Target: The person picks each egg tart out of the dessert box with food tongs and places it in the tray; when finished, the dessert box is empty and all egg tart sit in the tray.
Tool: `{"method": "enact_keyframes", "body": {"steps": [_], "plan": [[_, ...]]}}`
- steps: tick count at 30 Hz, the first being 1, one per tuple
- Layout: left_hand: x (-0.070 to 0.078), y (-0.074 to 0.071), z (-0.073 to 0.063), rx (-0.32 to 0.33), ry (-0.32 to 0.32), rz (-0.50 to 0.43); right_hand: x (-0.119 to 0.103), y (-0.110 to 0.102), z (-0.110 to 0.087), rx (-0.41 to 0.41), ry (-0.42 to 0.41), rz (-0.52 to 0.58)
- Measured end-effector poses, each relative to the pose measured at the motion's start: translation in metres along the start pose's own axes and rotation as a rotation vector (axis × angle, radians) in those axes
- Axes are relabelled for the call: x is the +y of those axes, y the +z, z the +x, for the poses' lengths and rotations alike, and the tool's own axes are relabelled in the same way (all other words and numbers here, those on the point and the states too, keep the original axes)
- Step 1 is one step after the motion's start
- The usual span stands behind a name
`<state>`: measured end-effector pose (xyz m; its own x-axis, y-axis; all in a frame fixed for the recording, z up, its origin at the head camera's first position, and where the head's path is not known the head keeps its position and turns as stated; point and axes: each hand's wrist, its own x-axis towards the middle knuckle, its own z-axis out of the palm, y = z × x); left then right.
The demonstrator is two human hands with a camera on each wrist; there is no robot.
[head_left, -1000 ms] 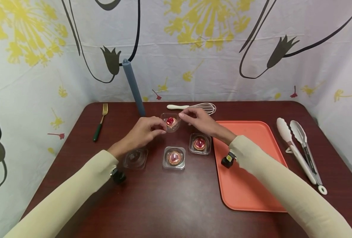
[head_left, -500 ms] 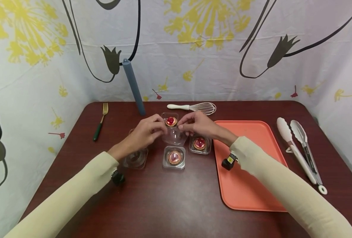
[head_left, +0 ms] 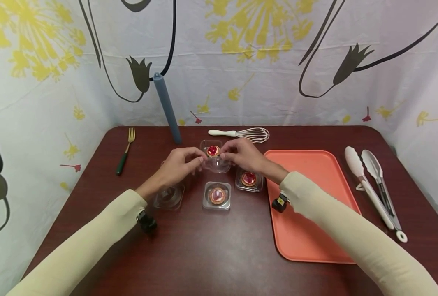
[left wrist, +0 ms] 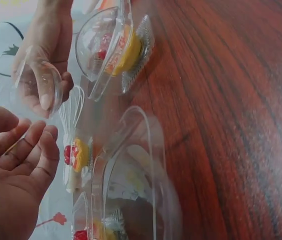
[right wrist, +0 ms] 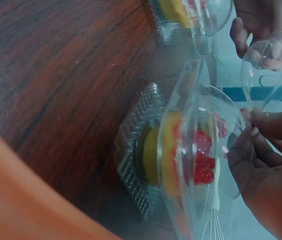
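In the head view my left hand and right hand pinch opposite edges of a clear domed plastic lid. Just behind it, a red-topped tart sits in an uncovered clear tray. The right wrist view shows the lid between both hands' fingertips, the right thumb and finger on its near edge. Two covered tarts stand closer to me: one in a front box, another in a right box. Another clear lid lies by my left forearm, partly hidden.
An orange tray lies under my right forearm, with tongs to its right. Along the back are a white whisk and a blue stick-like object against the curtain. A green-handled fork lies far left.
The lid has come down toward me from over the back tart, leaving that tart uncovered, then tilted and risen slightly. Both hands stay close together.
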<state>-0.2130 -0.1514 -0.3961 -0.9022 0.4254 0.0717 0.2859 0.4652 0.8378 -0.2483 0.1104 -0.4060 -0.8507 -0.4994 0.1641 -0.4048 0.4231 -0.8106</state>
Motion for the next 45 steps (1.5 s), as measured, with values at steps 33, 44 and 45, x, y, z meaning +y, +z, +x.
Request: {"method": "enact_keyframes", "body": {"steps": [33, 44, 45], "plan": [[-0.016, 0.011, 0.006, -0.032, -0.048, 0.212, 0.011, 0.012, 0.012, 0.017, -0.106, -0.279], [-0.009, 0.004, 0.002, -0.051, 0.004, 0.347, 0.004, 0.010, 0.010, 0.015, -0.113, -0.347], [-0.007, 0.003, 0.000, -0.041, 0.012, 0.365, 0.002, 0.009, 0.008, 0.020, -0.123, -0.350]]}}
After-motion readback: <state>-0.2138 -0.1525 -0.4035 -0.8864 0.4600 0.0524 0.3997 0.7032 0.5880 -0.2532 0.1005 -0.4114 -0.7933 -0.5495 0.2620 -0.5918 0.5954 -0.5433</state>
